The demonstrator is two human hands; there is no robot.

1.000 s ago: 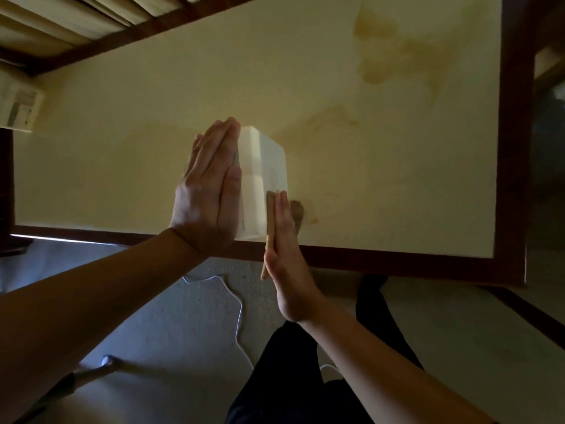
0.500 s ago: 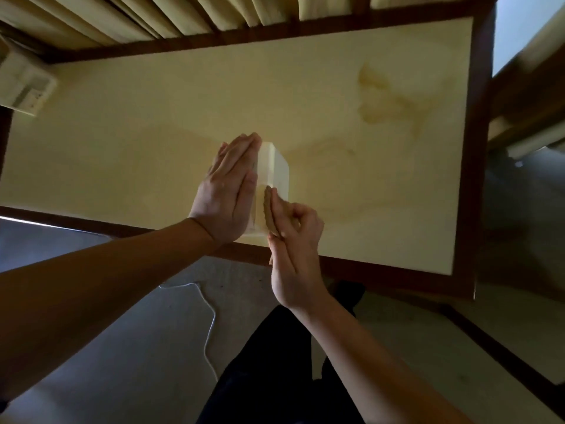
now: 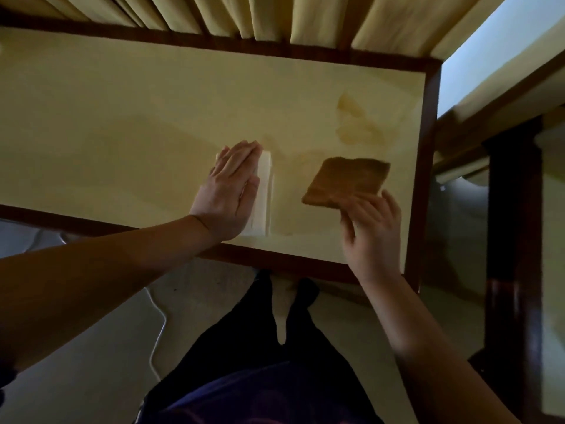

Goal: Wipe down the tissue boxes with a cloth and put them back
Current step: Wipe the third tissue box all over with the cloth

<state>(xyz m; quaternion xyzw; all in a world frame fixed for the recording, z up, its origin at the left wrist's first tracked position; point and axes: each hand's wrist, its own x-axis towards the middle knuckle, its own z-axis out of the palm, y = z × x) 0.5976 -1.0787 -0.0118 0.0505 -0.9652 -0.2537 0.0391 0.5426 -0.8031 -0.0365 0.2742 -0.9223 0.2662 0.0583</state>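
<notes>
1. The tissue box (image 3: 263,194) stands on the pale tabletop (image 3: 122,117), close to the near dark-wood edge; only its right face and a thin strip of its top show, the rest being hidden behind the hand.
2. The left hand (image 3: 227,194) lies flat against the box's left side, fingers straight and together, pressing rather than gripping.
3. The right hand (image 3: 371,231) is off to the right, well apart from the box, with its fingers curled and pinching the near edge of the brown cloth (image 3: 347,182); motion blur smears the fingertips.
4. The cloth hangs over the table; I cannot tell whether it touches the surface.
5. Faint brownish stains (image 3: 356,127) mark the tabletop beyond the cloth.
6. Curtain folds (image 3: 275,16) are cut off along the top edge.
7. A white cable (image 3: 159,325) trails on the floor beside dark trouser legs (image 3: 260,362).
</notes>
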